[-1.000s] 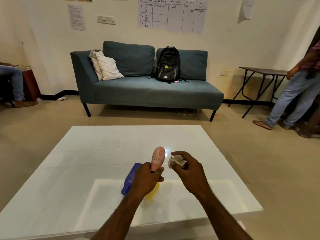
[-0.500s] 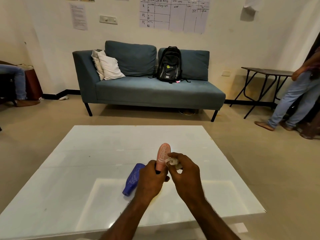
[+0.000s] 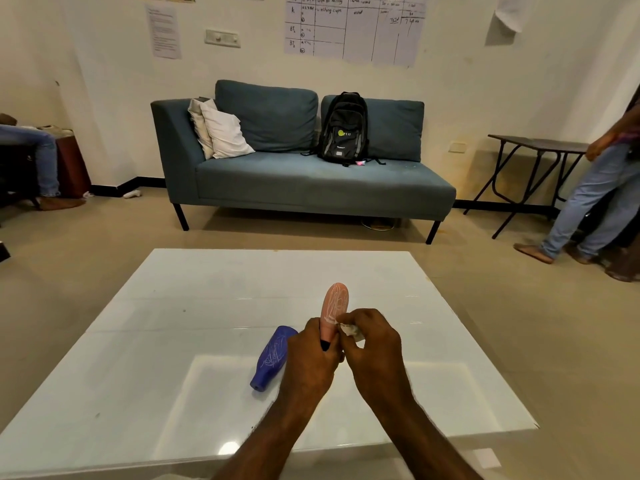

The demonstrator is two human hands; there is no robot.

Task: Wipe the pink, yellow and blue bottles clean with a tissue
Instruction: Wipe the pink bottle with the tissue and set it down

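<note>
1. The left hand (image 3: 308, 358) grips the pink bottle (image 3: 334, 306) by its neck; its long axis rises up and away.
2. The right hand (image 3: 374, 348) pinches a tissue (image 3: 351, 332) against the bottle's lower right side, so scribbled surface lies above.
3. The blue bottle (image 3: 272, 356) lies on the worktop (image 3: 173, 341), left of the left hand.
4. No yellow bottle visible.

Teal fabric sofa (image 3: 311, 174) standing against cream wall (image 3: 86, 81), black backpack (image 3: 343, 129) leaning on it, dark folding table (image 3: 536, 147) sitting right, handwritten, perhaps scheduling, chart (image 3: 353, 26) hanging above, glossy white table (image 3: 207, 323) reflecting light.
</note>
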